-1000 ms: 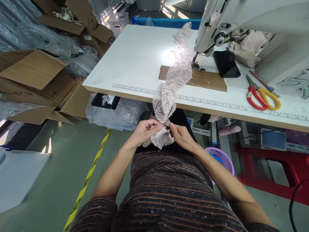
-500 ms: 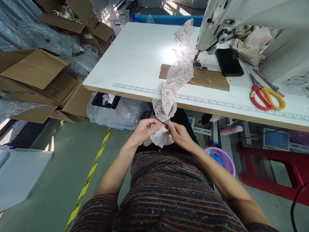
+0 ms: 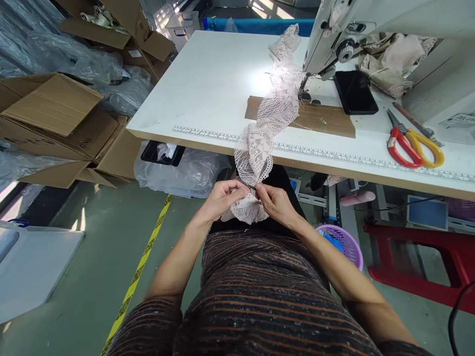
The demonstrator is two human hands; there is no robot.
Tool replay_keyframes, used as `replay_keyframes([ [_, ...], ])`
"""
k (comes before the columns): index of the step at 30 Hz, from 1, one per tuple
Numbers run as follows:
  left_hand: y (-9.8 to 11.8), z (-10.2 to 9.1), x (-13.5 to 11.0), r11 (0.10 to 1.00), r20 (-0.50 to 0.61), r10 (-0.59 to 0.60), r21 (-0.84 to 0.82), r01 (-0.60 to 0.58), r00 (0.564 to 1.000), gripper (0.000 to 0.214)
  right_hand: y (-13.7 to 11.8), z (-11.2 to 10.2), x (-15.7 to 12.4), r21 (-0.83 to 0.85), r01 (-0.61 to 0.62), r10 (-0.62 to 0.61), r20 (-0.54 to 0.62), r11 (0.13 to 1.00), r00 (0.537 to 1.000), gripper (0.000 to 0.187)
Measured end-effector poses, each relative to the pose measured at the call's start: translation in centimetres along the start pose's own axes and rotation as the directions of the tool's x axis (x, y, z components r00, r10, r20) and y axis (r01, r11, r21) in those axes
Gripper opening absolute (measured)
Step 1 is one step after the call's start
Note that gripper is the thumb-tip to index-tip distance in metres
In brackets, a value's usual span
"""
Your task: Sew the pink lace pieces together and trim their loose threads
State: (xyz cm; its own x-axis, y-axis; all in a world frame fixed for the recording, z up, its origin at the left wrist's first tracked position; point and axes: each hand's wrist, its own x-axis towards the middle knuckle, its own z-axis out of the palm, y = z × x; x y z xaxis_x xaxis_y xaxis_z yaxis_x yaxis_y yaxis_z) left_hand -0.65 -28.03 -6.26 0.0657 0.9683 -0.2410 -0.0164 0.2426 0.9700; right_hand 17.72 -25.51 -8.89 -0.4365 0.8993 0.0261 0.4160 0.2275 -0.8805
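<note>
A long strip of pale pink lace [image 3: 277, 110] runs from the far side of the table past the sewing machine needle area [image 3: 302, 91] and over the front edge into my lap. My left hand [image 3: 223, 199] is closed, thumb and fingers pinching the lace just below the table edge. Close beside it, my right hand [image 3: 275, 201] is closed in a pinch on a small, thin, dark tool whose tip points toward my left fingers; its kind is too small to tell. Below both hands the lace bunches over my lap.
Red-and-yellow-handled scissors [image 3: 413, 147], a black phone [image 3: 355, 92] and a cardboard strip [image 3: 326, 120] lie on the white table [image 3: 208, 74]. Open cardboard boxes [image 3: 52, 113] stand at left. A purple basket [image 3: 351, 247] and a red stool [image 3: 419, 267] are below right.
The view has shifted slightly. My hands and the lace stay nearly in the same place, both hands still pinching.
</note>
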Motion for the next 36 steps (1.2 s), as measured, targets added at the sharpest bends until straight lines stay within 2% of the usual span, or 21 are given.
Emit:
replay_keyframes([
  [6,0.1,0.0,0.2,0.999,0.000,-0.018,-0.029,0.018,1.000,0.017,0.2,0.1,-0.3,0.031,-0.024,0.024,-0.001,0.999,1.000,0.057],
  [9,0.1,0.2,0.3,0.999,0.010,-0.025,-0.040,0.026,1.000,0.017,0.1,0.4,-0.2,-0.021,0.008,-0.008,-0.003,1.000,1.000,0.054],
  [12,0.0,0.3,0.3,0.999,0.016,-0.026,-0.038,0.027,1.000,0.018,0.1,0.7,-0.2,-0.079,0.004,-0.009,-0.062,0.997,0.998,0.051],
  [15,-0.2,0.1,0.5,1.000,0.008,-0.013,-0.002,0.013,1.000,0.020,1.0,0.8,-0.2,0.002,-0.017,0.017,-0.175,1.000,0.984,0.043],
  [17,-0.1,-0.1,0.8,0.999,-0.017,0.019,0.040,-0.018,1.000,0.022,2.0,0.9,0.2,0.144,-0.031,0.075,-0.306,0.989,0.949,0.038],
  [19,0.3,-0.3,1.2,0.993,-0.081,0.093,0.080,-0.086,0.992,0.024,3.1,1.2,1.3,0.300,-0.039,0.173,-0.437,0.953,0.883,0.040],
  [21,1.1,-0.4,1.7,0.977,-0.168,0.196,0.119,-0.177,0.966,0.026,3.9,1.7,2.9,0.414,-0.038,0.263,-0.503,0.909,0.823,0.044],
  [23,2.0,-0.3,2.2,0.952,-0.224,0.290,0.164,-0.258,0.930,0.029,4.2,2.6,4.5,0.464,-0.019,0.288,-0.515,0.886,0.807,0.046],
  [26,3.1,-0.3,2.6,0.918,-0.220,0.374,0.226,-0.326,0.901,0.029,3.7,3.9,6.0,0.486,0.007,0.254,-0.469,0.874,0.846,0.053],
  [29,3.4,-0.6,2.5,0.909,-0.219,0.395,0.231,-0.346,0.892,0.029,2.6,4.5,6.0,0.546,0.044,0.230,-0.423,0.837,0.876,0.058],
  [33,3.2,-1.5,2.1,0.920,-0.259,0.382,0.203,-0.336,0.887,0.028,1.2,3.6,4.7,0.682,0.067,0.238,-0.343,0.728,0.909,0.051],
  [35,3.2,-1.9,1.9,0.912,-0.294,0.405,0.206,-0.356,0.866,0.027,0.4,2.9,3.5,0.674,0.049,0.235,-0.323,0.737,0.917,0.046],
  [36,3.3,-2.1,1.8,0.903,-0.313,0.423,0.217,-0.370,0.850,0.026,0.0,2.6,2.6,0.637,0.054,0.219,-0.343,0.769,0.914,0.043],
])
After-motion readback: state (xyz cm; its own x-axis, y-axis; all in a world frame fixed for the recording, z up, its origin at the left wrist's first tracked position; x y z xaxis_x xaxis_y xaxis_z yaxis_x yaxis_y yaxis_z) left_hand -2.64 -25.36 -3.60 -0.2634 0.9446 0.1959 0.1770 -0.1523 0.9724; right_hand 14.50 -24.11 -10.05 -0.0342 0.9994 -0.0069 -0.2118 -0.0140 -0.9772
